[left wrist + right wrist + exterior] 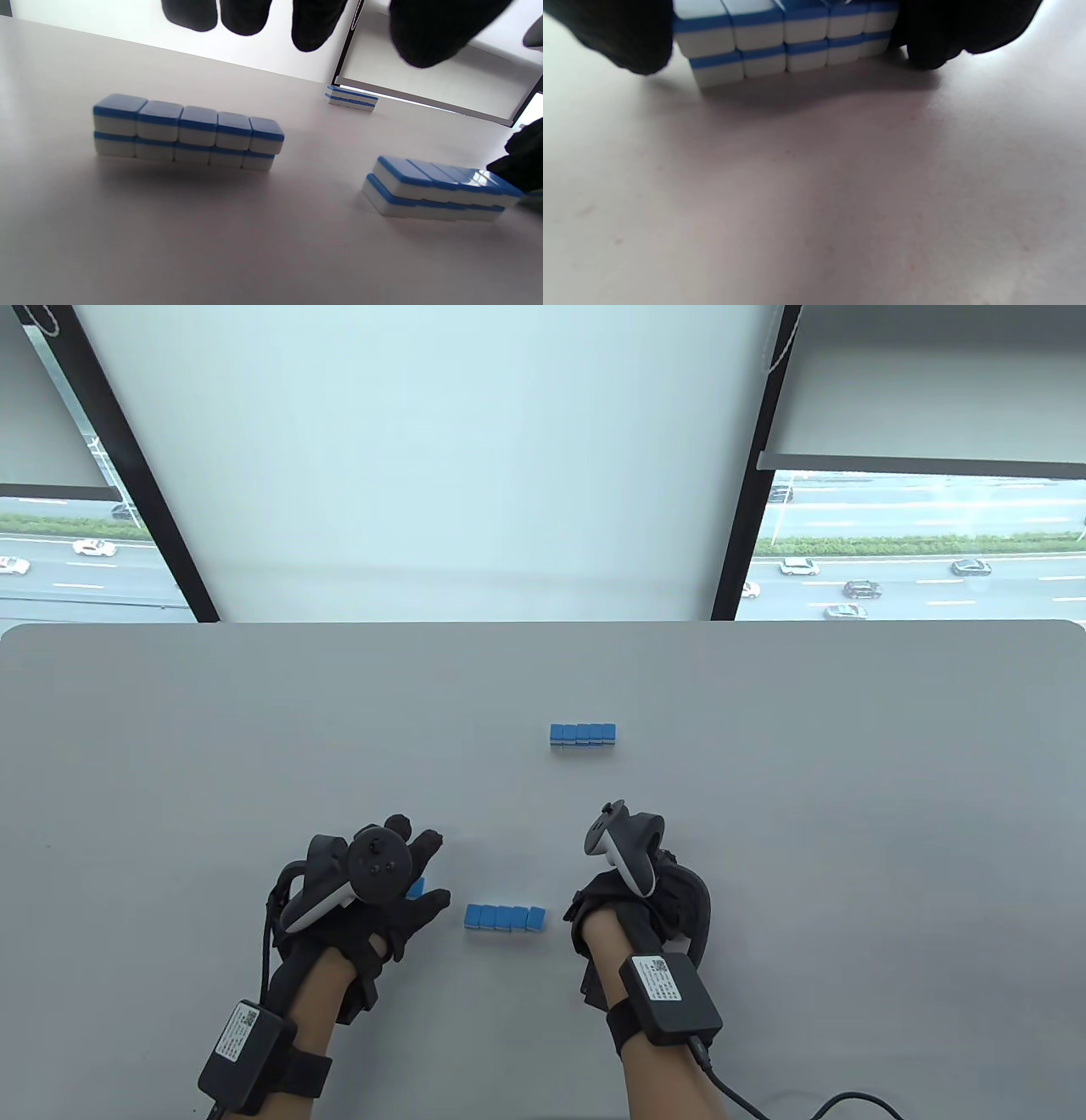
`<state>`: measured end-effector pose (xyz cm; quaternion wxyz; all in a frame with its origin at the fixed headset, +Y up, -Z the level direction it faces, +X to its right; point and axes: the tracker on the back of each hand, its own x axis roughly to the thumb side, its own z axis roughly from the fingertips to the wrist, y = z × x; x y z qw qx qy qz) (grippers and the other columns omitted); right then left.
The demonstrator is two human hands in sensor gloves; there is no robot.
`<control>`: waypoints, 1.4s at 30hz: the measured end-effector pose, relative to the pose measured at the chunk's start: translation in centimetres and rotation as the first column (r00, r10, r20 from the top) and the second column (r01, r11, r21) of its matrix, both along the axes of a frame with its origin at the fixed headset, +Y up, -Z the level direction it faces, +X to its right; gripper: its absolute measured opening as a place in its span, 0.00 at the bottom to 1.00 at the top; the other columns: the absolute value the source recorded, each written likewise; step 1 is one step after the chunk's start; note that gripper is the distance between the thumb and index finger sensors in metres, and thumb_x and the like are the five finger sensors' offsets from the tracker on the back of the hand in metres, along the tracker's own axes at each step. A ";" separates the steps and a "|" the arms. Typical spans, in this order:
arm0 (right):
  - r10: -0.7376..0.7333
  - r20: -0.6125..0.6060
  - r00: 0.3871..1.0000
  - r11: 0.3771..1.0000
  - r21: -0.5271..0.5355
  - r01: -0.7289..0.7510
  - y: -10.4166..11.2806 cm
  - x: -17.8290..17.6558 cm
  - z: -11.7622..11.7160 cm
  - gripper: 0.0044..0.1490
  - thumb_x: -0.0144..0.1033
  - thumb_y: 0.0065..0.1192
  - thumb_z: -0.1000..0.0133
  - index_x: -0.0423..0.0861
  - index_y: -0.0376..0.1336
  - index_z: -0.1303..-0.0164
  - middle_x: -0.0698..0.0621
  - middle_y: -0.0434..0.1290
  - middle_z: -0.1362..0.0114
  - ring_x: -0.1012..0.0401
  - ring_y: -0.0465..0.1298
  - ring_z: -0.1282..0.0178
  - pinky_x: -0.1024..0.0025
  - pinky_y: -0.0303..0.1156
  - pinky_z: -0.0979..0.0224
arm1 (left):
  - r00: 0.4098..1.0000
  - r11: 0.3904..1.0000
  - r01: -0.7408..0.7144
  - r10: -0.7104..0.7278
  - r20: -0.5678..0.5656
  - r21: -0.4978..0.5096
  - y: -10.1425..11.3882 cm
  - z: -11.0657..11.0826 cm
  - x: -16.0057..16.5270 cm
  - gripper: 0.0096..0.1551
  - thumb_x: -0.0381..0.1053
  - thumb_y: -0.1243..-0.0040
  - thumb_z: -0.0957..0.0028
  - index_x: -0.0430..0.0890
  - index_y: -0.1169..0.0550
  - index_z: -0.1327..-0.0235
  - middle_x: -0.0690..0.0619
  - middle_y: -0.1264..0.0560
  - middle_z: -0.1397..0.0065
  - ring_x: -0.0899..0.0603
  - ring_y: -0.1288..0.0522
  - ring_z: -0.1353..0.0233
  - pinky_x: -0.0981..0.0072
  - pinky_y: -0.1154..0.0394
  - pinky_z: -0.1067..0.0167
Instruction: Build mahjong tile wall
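Three two-tier tile rows are sitting on your table (170,729): far row (582,734), near row (505,918), a third (415,887) under your left hand (373,891).

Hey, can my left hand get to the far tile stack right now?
Probably yes. The left hand looks free, its fingers spread and touching nothing. Only bare table lies between it and the far stack, and the near stack sits off to the side.

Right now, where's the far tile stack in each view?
Table view: far stack right of centre, beyond both hands.
Left wrist view: small, upper right of centre, at the table's far edge.
Right wrist view: not in it.
Shared landmark: dark window post behind the stack.
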<state>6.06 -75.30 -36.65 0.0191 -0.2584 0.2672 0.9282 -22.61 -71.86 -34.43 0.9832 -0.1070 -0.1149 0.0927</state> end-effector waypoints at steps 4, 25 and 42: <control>0.031 -0.011 0.999 0.999 0.011 -0.031 -0.1 -0.2 -0.1 0.71 0.68 0.63 0.56 0.31 0.36 0.27 0.28 0.52 0.27 0.29 0.64 0.33 0.32 0.63 0.32 | 1.000 1.000 0.001 -0.001 0.001 -0.002 0.0 0.0 0.0 0.47 0.72 0.45 0.54 0.59 0.39 0.20 0.47 0.47 0.13 0.31 0.47 0.17 0.23 0.52 0.29; 0.069 -0.189 0.980 0.997 0.040 -0.063 -0.2 4.3 -3.1 0.69 0.68 0.62 0.57 0.35 0.36 0.26 0.30 0.53 0.27 0.30 0.65 0.32 0.33 0.62 0.30 | 0.999 1.000 0.007 -0.007 -0.037 0.010 0.2 -0.2 -0.8 0.47 0.72 0.45 0.54 0.58 0.39 0.20 0.48 0.47 0.13 0.31 0.47 0.17 0.23 0.51 0.29; 0.074 -0.349 0.934 0.996 0.070 -0.053 -0.1 9.9 -8.6 0.71 0.67 0.66 0.61 0.39 0.35 0.26 0.33 0.54 0.25 0.31 0.65 0.31 0.34 0.62 0.28 | 0.995 0.999 0.021 -0.018 -0.096 0.033 0.2 -0.3 -1.9 0.46 0.72 0.45 0.54 0.58 0.38 0.21 0.48 0.45 0.14 0.32 0.45 0.17 0.24 0.51 0.29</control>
